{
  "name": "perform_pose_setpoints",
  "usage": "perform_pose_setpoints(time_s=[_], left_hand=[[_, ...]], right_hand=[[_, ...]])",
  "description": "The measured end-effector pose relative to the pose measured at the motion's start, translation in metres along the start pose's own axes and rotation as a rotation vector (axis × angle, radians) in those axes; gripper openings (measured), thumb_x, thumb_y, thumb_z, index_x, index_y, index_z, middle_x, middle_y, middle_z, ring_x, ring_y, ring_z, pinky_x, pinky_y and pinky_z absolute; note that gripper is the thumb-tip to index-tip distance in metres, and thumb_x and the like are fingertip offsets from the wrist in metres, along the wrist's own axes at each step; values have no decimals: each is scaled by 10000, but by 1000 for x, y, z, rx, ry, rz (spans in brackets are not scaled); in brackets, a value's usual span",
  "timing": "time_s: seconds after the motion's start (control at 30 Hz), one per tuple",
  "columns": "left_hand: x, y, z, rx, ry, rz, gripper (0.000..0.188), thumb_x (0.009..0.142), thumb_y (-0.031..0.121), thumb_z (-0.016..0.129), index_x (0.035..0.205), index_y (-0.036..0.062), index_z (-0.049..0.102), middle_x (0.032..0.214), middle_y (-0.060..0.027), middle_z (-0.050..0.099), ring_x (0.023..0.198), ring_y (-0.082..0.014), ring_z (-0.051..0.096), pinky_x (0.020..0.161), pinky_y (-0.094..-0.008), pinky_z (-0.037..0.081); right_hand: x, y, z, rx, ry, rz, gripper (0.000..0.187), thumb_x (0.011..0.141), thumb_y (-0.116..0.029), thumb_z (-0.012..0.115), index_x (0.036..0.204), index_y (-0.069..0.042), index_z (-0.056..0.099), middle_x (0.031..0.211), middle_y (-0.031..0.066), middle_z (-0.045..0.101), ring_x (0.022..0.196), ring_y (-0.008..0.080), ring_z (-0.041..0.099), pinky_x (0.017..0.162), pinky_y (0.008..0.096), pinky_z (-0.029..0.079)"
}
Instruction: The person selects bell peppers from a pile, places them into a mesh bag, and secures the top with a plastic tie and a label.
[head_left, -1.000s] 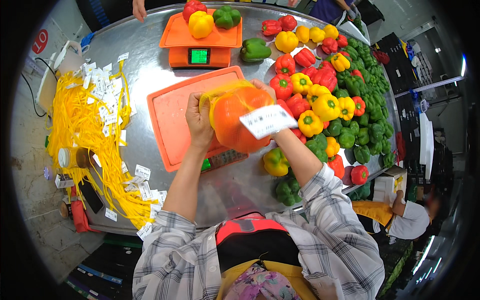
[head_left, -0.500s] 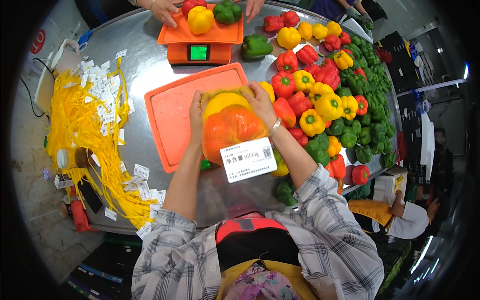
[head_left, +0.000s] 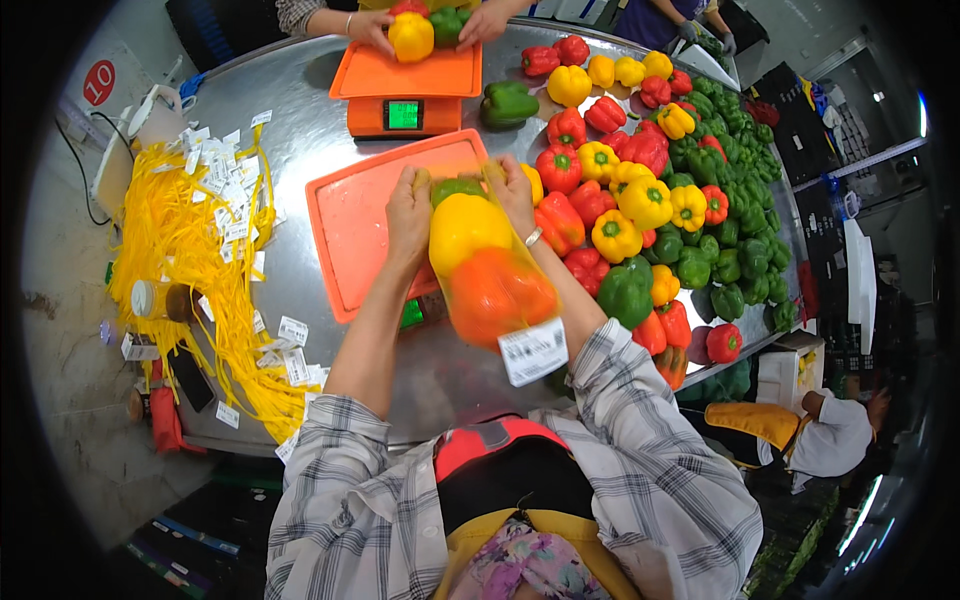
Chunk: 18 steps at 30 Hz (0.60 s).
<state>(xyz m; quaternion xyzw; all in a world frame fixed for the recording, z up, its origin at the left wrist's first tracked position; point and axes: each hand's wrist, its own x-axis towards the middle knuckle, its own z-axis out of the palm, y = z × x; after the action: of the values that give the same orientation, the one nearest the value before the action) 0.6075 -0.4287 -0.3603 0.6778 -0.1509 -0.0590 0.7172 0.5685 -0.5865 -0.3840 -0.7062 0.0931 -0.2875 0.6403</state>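
A yellow net bag (head_left: 433, 262) hangs between my hands, stretched over a red-orange bell pepper (head_left: 500, 300), a yellow one (head_left: 466, 228) above it and a green one (head_left: 458, 189) near the bag's mouth. My left hand (head_left: 408, 218) grips the left side of the mouth, and my right hand (head_left: 514, 202) grips the right side, fingers closed on both. From the bag's lower end dangles a white label (head_left: 533, 352), blurred by motion. Beneath my hands and left wrist sits the orange tray (head_left: 345, 225) of a scale, whose green display shows partly beside my left forearm.
Across the table, a co-worker's hands (head_left: 372, 32) hold peppers above a second orange scale (head_left: 405, 115). Loose red and yellow peppers (head_left: 616, 233) lie at the right, with a pile of green peppers (head_left: 735, 250) beyond. Yellow net bags (head_left: 165, 230) with white labels cover the left side.
The bag has lengthened and tilted, and the green pepper now shows near its mouth. Across the table, the co-worker's hands have closed around the peppers and raised them off the scale tray.
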Motion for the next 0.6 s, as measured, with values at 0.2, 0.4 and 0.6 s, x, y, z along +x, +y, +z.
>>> perform_pose_setpoints(time_s=[0.2, 0.4, 0.6], left_hand=[[-44, 117, -6, 95, 11, 531, 140, 989, 47, 468, 1041, 26, 596, 871, -3, 623, 752, -50, 519, 662, -213, 444], [-79, 204, -20, 263, 76, 1146, 93, 954, 30, 480, 1003, 7, 555, 1130, -206, 641, 897, -196, 652, 732, -259, 500], [-131, 258, -23, 254, 41, 986, 89, 951, 58, 489, 983, 8, 556, 1266, -272, 561, 971, -223, 635, 742, -259, 474]], right_hand=[[-13, -110, 12, 415, -67, -172, 133, 984, -172, 540, 955, -43, 520, 797, -19, 557, 702, 31, 484, 624, 189, 423], [-42, -216, 4, 551, -202, -640, 172, 992, -165, 499, 1075, -16, 475, 993, 148, 652, 872, 177, 630, 755, 292, 526], [-56, -276, -12, 528, -266, -1052, 116, 968, -17, 395, 1057, 22, 458, 1026, 193, 666, 924, 227, 663, 818, 311, 533]])
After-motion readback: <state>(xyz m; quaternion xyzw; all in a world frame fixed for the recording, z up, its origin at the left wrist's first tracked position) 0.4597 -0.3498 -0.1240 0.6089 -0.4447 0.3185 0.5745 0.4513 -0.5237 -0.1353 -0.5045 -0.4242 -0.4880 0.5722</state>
